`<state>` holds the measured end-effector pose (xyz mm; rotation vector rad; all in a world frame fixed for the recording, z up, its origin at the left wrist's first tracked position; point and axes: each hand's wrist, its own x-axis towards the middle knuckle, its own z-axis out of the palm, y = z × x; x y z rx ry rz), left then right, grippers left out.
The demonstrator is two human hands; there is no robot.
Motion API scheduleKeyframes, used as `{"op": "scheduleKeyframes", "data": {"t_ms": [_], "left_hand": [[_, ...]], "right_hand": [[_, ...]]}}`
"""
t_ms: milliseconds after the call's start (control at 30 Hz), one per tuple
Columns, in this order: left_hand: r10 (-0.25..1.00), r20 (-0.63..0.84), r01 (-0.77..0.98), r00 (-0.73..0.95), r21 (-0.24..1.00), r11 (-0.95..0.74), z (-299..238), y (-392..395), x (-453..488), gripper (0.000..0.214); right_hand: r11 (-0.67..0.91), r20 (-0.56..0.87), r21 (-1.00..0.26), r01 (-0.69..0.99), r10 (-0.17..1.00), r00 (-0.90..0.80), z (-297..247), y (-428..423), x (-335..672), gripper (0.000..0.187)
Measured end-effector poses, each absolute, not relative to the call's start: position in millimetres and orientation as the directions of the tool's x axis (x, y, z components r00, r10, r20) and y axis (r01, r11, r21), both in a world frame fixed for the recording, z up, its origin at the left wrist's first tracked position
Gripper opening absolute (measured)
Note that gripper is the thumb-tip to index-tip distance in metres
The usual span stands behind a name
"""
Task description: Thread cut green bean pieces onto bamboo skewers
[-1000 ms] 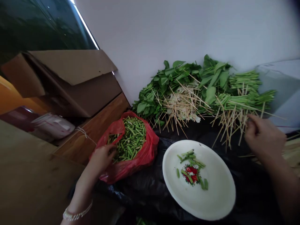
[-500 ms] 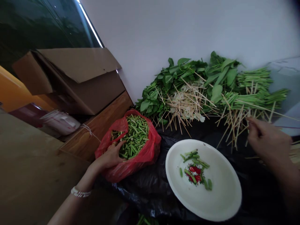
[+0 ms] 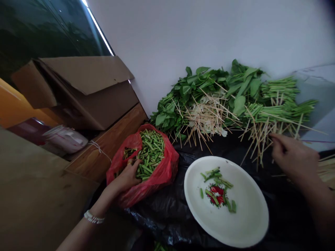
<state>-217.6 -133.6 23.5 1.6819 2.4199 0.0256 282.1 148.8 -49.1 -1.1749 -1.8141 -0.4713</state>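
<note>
My left hand (image 3: 127, 177) reaches over the near left rim of a red plastic bag (image 3: 171, 157). Its thumb and fingers are apart, touching the cut green stems (image 3: 150, 150) inside; some fingertips are hidden. To the right, my right hand (image 3: 290, 153) has thumb and forefinger pinched together at the near ends of wooden skewers (image 3: 258, 144). What lies in that pinch, if anything, I cannot make out. Between the hands stands a white bowl (image 3: 243, 216) with a red flower print, and several short stem pieces (image 3: 220, 179) lie in it.
Along the wall lie skewered leafy greens (image 3: 188, 87), skewered pale pieces (image 3: 206, 111) and skewered green stems (image 3: 280, 87). Black plastic sheeting (image 3: 162, 212) covers the surface. At left, an open cardboard box (image 3: 96, 101) stands near a clear plastic container (image 3: 65, 137).
The whole view has shifted slightly. My left hand has moved a little at the bag's rim, its fingers still among the stems. The right hand keeps its pinch by the skewers.
</note>
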Motion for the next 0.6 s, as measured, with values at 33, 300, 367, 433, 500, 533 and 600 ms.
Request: {"op": "scheduleKeyframes", "data": {"t_ms": [33,300,367,433,500,533,600], "left_hand": [[0.935,-0.137,0.928,-0.328,0.138,0.346,22,-134,-219,0.065],[0.929,0.008,0.786,-0.37,0.536,0.308,55,-127,-223,0.041],[0.908,-0.013,0.633,-0.418,0.713,0.302,68,-126,-223,0.044],[0.878,-0.041,0.498,-0.476,0.811,0.308,78,-124,-224,0.045],[0.85,-0.037,0.424,-0.525,0.855,0.3,85,-119,-224,0.042],[0.836,-0.023,0.407,-0.548,0.866,0.291,88,-116,-223,0.041],[0.804,0.022,0.416,-0.594,0.864,0.283,93,-108,-220,0.042]], "right_hand": [[0.471,0.831,-0.151,0.869,0.537,-0.146,-49,149,282,0.036],[0.452,0.814,-0.176,0.874,0.567,-0.129,-48,146,280,0.037],[0.44,0.805,-0.183,0.879,0.58,-0.123,-48,146,280,0.037],[0.447,0.811,-0.183,0.876,0.573,-0.123,-48,146,280,0.037],[0.464,0.824,-0.171,0.869,0.55,-0.132,-49,147,281,0.037],[0.466,0.831,-0.164,0.869,0.539,-0.133,-49,148,281,0.038],[0.457,0.84,-0.15,0.877,0.527,-0.132,-49,148,281,0.039]]}}
